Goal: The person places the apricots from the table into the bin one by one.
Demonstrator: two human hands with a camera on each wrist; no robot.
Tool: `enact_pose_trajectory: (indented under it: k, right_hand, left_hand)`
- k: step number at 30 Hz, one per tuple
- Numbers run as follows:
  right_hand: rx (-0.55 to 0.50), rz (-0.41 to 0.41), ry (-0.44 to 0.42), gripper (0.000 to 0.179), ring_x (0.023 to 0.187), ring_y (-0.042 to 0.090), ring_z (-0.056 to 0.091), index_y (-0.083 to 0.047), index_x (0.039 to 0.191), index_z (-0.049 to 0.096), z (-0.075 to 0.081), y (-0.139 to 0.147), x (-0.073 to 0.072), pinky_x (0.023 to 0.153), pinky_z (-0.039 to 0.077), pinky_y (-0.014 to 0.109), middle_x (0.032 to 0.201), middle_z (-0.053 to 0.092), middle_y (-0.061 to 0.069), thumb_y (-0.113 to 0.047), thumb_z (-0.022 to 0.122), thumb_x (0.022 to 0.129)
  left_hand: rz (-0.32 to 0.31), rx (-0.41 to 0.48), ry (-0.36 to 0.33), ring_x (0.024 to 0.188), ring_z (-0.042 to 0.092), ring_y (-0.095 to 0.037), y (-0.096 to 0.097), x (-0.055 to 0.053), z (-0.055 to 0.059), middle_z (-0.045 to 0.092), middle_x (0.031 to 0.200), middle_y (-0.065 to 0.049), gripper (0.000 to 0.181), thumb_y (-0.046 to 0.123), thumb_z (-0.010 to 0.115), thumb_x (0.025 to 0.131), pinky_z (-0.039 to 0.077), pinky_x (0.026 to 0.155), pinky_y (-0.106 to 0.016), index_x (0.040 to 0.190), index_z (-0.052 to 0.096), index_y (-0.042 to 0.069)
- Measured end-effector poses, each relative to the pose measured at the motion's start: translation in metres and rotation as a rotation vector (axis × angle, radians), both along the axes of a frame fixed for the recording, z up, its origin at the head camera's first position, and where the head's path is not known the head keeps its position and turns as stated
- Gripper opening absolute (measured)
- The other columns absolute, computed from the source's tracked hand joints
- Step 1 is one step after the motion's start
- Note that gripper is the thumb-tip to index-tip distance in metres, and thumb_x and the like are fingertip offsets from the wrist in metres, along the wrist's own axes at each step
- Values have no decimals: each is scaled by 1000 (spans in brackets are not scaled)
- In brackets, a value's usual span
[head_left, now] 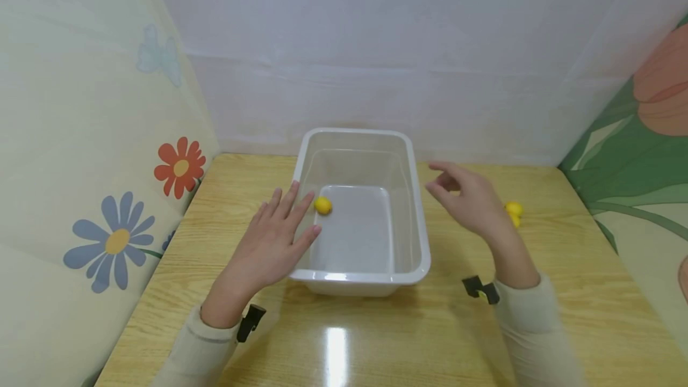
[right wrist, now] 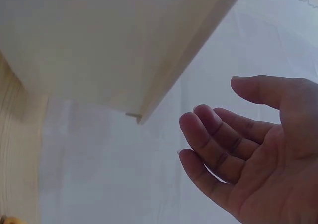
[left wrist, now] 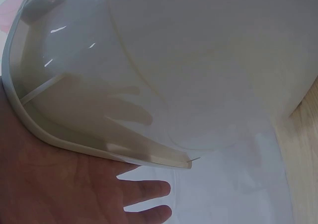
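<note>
A white plastic tub stands on the table, with one small yellow lemon inside by its left wall. My left hand lies over the tub's left rim, fingers straight and spread. In the left wrist view the rim runs across the palm of that hand. To the right of the tub, my right hand is raised with its fingers loosely bent. Nothing is between the fingers of the right hand in the right wrist view. Beyond that wrist, more yellow lemons sit together, partly hidden.
The wooden table carries the tub and the lemons. A pale cloth backdrop rises behind it. Flower-printed panels stand at the left and right. Dark wrist mounts are strapped at both sleeves.
</note>
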State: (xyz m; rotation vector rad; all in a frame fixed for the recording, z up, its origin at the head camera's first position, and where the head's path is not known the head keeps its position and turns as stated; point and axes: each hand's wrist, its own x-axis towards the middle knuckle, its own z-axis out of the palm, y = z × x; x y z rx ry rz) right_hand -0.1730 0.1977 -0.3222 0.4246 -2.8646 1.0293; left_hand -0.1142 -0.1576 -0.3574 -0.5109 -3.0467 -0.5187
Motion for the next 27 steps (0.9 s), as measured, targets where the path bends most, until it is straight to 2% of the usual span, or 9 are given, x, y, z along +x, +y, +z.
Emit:
enact_pose_trajectory:
  k: [9,17,27]
  right_hand:
    - [26,-46,10,50,109,37,67,-5,143,54,-6,22,4,96,51,58,112,70,16,-33,60,103]
    - [59,-90,-42,57,110,38,64,-5,148,49,-11,40,10,94,50,59,115,67,18,-41,56,104]
    - [105,-164,-59,60,109,40,62,-3,150,45,-21,68,13,87,52,58,121,65,23,-41,53,105]
  left_hand:
    - [-3,4,-1,155,4,-42,0,0,0,4,171,-9,69,59,30,106,11,122,-64,163,21,21]
    - [2,2,-15,155,2,-40,1,0,1,2,171,-8,71,61,29,106,10,122,-62,163,20,21]
    - [-2,11,-4,155,3,-41,0,-1,0,3,171,-8,71,61,27,105,11,122,-64,163,21,21]
